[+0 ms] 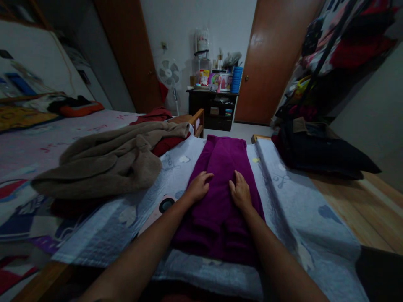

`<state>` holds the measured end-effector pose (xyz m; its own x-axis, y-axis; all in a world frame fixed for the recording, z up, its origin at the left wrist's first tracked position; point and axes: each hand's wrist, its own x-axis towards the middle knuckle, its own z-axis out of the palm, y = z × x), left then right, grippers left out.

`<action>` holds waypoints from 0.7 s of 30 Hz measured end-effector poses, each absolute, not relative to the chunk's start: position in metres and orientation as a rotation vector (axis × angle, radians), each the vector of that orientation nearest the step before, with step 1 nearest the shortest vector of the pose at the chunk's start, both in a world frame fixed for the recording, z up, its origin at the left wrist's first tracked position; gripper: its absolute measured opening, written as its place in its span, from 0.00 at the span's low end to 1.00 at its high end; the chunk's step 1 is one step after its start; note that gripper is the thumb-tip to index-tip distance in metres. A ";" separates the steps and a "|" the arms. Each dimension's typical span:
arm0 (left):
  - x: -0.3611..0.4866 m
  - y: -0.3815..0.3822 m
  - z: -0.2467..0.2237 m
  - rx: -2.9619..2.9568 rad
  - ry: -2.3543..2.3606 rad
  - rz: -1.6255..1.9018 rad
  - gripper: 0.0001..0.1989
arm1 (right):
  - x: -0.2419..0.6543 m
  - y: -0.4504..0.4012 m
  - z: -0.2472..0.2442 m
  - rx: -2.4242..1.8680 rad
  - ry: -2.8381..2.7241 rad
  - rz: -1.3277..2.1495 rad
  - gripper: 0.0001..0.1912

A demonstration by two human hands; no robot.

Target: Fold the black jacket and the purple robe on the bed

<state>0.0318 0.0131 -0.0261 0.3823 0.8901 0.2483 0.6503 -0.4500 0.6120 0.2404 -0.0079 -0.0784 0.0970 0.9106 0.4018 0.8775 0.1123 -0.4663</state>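
Note:
A purple garment [220, 167], folded into a long strip, lies on a light blue patterned sheet [277, 205] in front of me. My left hand [199, 187] rests near its left side, fingers stretched out and slightly bent. On the right part of the cloth lies my right hand [240, 191], its fingers extended upward and the thumb apart. Neither hand grips the fabric. Partly behind my left forearm is a pink phone [157, 209] with a round dark camera ring. Which kind of garment the purple cloth is, I cannot tell.
A brown fleecy coat [110, 163] is heaped on the left, over red cloth [170, 144]. Dark folded clothes [324, 147] are stacked on the wooden boards [362, 201] to the right. Farther back stand a fan [170, 75] and a black cabinet [208, 109].

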 end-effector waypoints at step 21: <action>-0.001 -0.018 -0.048 2.231 1.566 0.756 0.22 | 0.236 -0.017 -0.067 -1.811 -1.817 0.033 0.30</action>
<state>-0.0008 -0.0176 -0.0484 0.2625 0.9344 0.2408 0.7696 -0.3533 0.5319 0.2361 -0.0165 -0.0675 0.0774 0.9260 0.3695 0.9121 0.0838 -0.4012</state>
